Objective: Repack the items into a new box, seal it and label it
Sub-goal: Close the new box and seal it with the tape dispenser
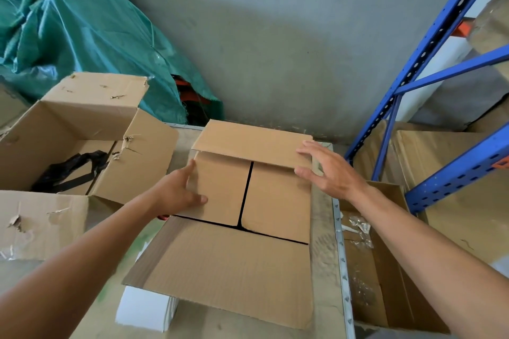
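A clean brown cardboard box (275, 201) stands in the middle of the table, its two side flaps folded in flat. The far flap (248, 143) lies partly over them and the near flap (225, 270) hangs open toward me. My left hand (179, 192) rests with spread fingers on the left side flap. My right hand (327, 170) is spread at the right end of the far flap, fingertips touching it. A torn old box (68, 129) stands open at the left with a black bag (68, 170) inside. The new box's contents are hidden.
A white stack (146, 311) lies under the near flap's left corner. Another open carton (385, 256) with clear plastic scraps sits low at the right of the table's metal edge (340, 256). Blue racking (413, 71) rises at the right. A green tarp (82, 30) is heaped at back left.
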### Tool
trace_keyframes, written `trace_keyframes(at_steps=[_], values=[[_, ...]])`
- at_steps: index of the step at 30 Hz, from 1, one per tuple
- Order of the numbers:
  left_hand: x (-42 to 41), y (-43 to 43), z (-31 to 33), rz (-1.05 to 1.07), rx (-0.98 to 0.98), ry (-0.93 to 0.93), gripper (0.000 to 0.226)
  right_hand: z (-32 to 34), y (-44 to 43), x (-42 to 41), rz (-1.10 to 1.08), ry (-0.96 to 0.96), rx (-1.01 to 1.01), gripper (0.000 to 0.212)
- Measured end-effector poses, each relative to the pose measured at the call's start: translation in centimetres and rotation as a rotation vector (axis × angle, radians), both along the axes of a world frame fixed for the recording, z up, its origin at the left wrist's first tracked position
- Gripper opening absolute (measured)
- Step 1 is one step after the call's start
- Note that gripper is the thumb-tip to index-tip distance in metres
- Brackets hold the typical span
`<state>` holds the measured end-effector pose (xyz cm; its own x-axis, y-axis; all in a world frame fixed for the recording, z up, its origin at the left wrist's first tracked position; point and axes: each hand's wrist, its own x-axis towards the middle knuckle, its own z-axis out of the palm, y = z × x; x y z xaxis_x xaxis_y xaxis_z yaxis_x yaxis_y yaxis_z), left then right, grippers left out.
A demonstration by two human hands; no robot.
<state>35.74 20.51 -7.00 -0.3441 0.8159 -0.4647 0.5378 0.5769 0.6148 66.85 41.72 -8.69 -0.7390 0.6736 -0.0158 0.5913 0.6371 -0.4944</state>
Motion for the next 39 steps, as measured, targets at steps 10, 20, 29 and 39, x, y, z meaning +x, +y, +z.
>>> trace_keyframes(at_steps=[10, 20, 29, 39], values=[[0.1, -8.5, 0.2, 0.316, 0.142, -0.451, 0.058, 0.8, -1.5, -3.6, 0.015, -0.283, 0.024, 0.055], [-0.1, -12.1, -1.2, 0.18, 0.203, -0.575, 0.063, -0.5, -3.6, -4.3, -0.088, -0.185, -0.081, 0.054], [4.5, -5.4, -1.9, 0.611, 0.33, -0.112, 0.056, 1.8, -1.0, -3.3, -0.208, -0.06, -0.202, 0.046], [7.5, -4.5, -3.7, 0.619, 0.313, 0.178, 0.052, 2.8, 0.6, -5.1, 0.01, -0.449, 0.02, 0.115]])
